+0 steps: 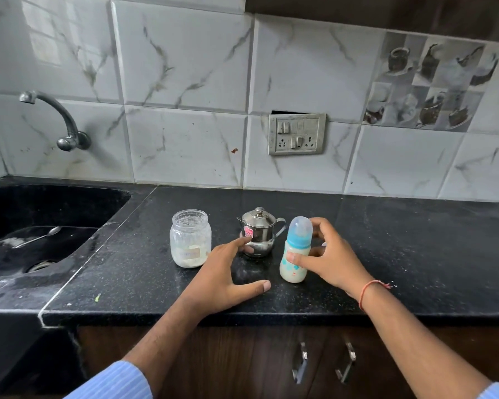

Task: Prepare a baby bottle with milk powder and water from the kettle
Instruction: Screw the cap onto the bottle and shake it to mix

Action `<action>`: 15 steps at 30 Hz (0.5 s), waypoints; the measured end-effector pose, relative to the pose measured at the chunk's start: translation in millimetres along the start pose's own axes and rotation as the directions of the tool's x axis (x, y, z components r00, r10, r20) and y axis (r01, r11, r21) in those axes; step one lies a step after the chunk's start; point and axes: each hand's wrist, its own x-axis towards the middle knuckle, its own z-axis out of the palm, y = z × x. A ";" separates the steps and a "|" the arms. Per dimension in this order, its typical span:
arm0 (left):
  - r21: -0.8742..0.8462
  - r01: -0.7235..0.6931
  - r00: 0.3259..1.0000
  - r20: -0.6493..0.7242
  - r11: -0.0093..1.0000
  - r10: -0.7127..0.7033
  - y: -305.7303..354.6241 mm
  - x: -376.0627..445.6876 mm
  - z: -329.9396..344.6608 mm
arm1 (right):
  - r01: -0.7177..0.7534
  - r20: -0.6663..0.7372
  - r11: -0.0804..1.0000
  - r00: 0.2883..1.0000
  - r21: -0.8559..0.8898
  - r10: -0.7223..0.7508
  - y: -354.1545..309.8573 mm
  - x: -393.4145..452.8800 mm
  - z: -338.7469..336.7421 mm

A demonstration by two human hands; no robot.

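A baby bottle (295, 264) with a blue collar and a clear cap stands upright on the black counter (415, 254), holding white milk. My right hand (333, 259) is wrapped around it, thumb on its front and fingers behind. A small steel kettle (260, 230) with its lid on stands just left of the bottle. My left hand (228, 279) lies spread above the counter, its index fingertip at the kettle's pink sticker and its thumb pointing towards the bottle. A lidless glass jar (190, 240) of milk powder stands further left.
A black sink (41, 214) at the left holds a spoon (38, 237), with a wall tap (55, 119) above it. A socket panel (296, 133) is on the tiled wall. Cabinet handles (323, 361) sit below the counter's front edge.
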 end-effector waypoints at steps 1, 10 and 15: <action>-0.008 0.011 1.000 0.010 1.000 -0.011 -1.0 0.9 0.6 | 0.009 0.004 1.000 1.000 -0.028 -0.009 2.2 2.9 -3.7; -0.048 0.052 0.998 0.044 0.997 -0.050 -3.8 3.4 0.9 | -0.023 -0.044 0.994 0.999 -0.110 0.019 38.0 40.8 -20.2; -0.050 0.063 0.997 0.046 0.997 -0.061 -3.5 4.6 1.4 | -0.039 -0.052 0.993 0.998 -0.109 0.034 43.5 54.8 -14.0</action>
